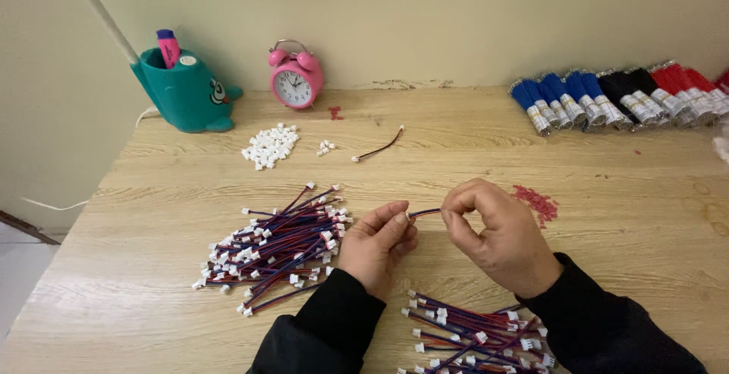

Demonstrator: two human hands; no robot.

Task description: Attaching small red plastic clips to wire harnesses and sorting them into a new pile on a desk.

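My left hand point(377, 243) and my right hand point(497, 233) are close together above the wooden table point(456, 154). Between their fingertips they pinch one short red and blue wire point(425, 211), each hand at one end. To the left lies a loose pile of wires with white connectors point(273, 249). A second pile of the same wires point(474, 332) lies near the table's front edge, between my black sleeves.
A heap of small white connectors point(269, 146) and a single wire point(378, 147) lie farther back. A pink alarm clock point(295, 75) and a teal pen holder point(184, 89) stand by the wall. Bundles of blue, black and red wires point(623, 97) line the back right. Red scraps point(538, 202) lie beside my right hand.
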